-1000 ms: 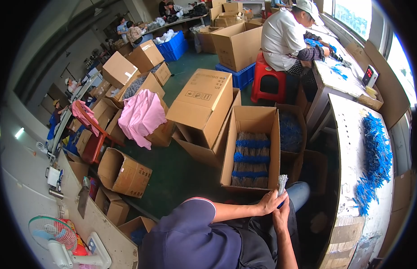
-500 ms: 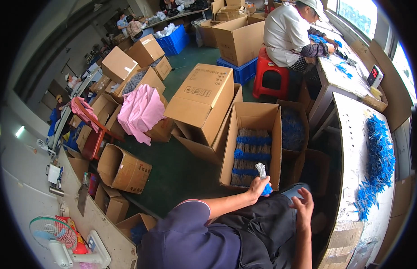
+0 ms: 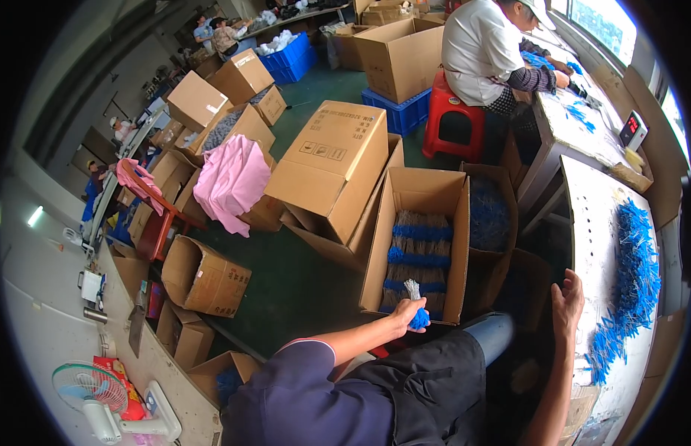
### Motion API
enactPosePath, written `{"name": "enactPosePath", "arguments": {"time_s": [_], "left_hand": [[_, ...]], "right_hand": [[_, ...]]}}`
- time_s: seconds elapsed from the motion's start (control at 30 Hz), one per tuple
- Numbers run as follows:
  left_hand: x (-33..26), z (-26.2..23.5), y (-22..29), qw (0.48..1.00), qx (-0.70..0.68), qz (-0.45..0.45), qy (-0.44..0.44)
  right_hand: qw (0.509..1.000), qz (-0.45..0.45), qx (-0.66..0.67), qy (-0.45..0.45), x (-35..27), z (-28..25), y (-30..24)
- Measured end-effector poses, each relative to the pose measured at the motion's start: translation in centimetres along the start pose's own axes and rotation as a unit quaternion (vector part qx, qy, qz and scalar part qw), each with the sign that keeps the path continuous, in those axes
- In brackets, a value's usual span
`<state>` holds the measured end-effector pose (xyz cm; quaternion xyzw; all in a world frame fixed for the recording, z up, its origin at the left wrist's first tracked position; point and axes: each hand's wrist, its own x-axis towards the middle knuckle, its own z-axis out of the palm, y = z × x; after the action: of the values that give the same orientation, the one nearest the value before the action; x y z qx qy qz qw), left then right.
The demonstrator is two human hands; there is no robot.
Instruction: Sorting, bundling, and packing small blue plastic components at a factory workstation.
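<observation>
My left hand [image 3: 408, 314] is closed around a bundle of thin strands [image 3: 412, 288], whitish at the upper end and blue below. It is held over the near end of an open cardboard box [image 3: 374, 267]. Inside the box, similar bundles [image 3: 420, 256] lie in rows of blue and greyish-brown bands. My right hand [image 3: 567, 303] is empty, its fingers apart, by the left edge of the white worktable [image 3: 594, 223]. A long heap of loose blue strands [image 3: 634, 275] lies on that table, to the right of this hand.
Another box with blue pieces [image 3: 488, 215] stands right of the open one. A tall closed carton [image 3: 331, 160] stands to its left. Ahead, a co-worker [image 3: 479, 44] sits on a red stool [image 3: 453, 123] at a bench. A fan [image 3: 89, 390] is at lower left.
My right hand has moved right, from above my lap to the worktable's edge. My left hand has shifted slightly left with the bundle still in it. The view has shifted a little.
</observation>
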<state>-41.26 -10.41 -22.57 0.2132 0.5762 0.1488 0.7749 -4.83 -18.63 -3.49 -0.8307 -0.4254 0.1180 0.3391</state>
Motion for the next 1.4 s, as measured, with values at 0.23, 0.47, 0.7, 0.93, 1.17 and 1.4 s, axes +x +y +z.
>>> {"name": "enactPosePath", "arguments": {"time_s": [0.23,0.47,0.7,0.93,1.17,1.4], "left_hand": [[1.3,-0.8,0.5,1.000,0.011,-0.020,-0.005],[2.4,-2.0,1.0,1.000,0.006,-0.019,0.021],[5.9,-3.3,0.6,0.999,0.003,-0.018,0.031],[11.3,-8.6,2.5,0.996,0.049,-0.034,0.063],[21.2,-7.5,7.0,0.981,0.183,-0.038,0.061],[32.8,-2.9,9.2,0.888,0.424,0.001,0.177]], "right_hand": [[0.976,-0.111,-0.180,0.043,4.4,1.5,3.2],[0.960,-0.149,-0.223,0.087,7.2,2.5,3.6],[0.942,-0.159,-0.287,0.073,10.8,1.4,6.7],[0.923,-0.203,-0.324,0.042,15.4,2.2,4.8],[0.909,-0.207,-0.355,0.067,17.1,3.6,6.6],[0.907,-0.185,-0.373,0.063,17.5,4.5,6.9]]}}
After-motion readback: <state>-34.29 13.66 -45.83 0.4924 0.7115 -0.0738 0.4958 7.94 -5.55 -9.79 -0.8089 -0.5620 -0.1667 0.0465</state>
